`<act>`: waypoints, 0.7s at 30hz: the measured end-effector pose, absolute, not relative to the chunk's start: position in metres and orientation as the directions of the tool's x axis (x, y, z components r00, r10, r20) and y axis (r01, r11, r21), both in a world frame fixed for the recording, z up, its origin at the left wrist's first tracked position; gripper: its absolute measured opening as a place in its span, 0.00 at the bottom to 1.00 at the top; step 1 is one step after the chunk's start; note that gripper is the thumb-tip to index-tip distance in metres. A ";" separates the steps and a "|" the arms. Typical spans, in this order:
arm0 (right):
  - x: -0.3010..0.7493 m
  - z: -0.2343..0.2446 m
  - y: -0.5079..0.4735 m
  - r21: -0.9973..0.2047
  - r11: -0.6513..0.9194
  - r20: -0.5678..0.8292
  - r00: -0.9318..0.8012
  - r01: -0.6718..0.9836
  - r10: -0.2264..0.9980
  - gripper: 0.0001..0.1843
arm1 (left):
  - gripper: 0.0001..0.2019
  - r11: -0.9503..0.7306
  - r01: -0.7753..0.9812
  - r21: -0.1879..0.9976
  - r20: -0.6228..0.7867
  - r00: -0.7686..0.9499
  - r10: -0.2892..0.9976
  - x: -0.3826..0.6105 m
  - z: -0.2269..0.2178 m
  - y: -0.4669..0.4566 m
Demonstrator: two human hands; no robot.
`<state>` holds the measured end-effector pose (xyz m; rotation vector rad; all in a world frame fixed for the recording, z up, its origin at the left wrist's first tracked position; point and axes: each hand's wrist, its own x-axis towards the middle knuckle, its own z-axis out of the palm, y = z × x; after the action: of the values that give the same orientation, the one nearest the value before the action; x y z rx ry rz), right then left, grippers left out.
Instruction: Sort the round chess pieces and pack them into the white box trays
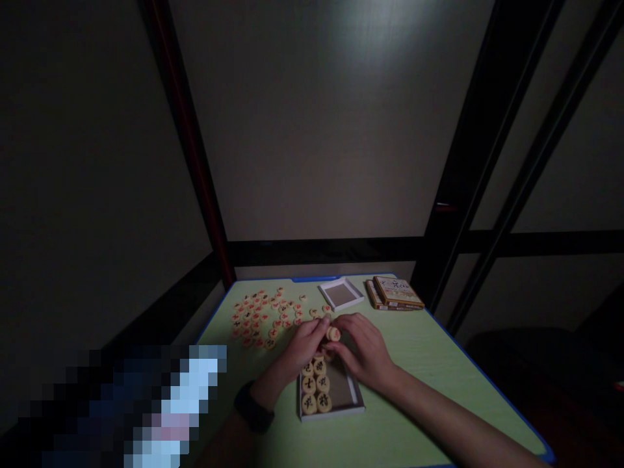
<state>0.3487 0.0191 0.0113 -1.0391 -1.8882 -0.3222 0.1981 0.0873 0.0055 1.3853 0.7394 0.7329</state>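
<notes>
My left hand [308, 341] and my right hand [366, 348] meet above the far end of a shallow open box [345, 411]. Between their fingertips is a small group of round wooden Chinese chess pieces [333, 333], the front one showing a red character. Both hands are closed around these, though the fingers partly cover them. Inside the box, black-lettered chess pieces [322, 382] lie in two columns along the left side. Bare brown-grey cardboard shows on the right side of the box. Its far end is hidden under my hands.
Many loose chess pieces [256, 317], red and black, are spread over the left of the green table [414, 403]. An open white box part [342, 294] lies at the back. Two stacked printed boxes [396, 292] sit at back right. A wall stands behind the table.
</notes>
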 end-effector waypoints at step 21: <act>0.348 0.009 0.018 -0.236 0.621 0.816 -0.195 0.747 0.545 0.15 | 0.29 -0.019 -0.083 0.996 0.066 0.609 0.790 0.198 0.015 0.082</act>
<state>0.3482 0.0185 0.0091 -1.0324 -1.8730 -0.2616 0.1976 0.0818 0.0154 1.4299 0.6427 0.7766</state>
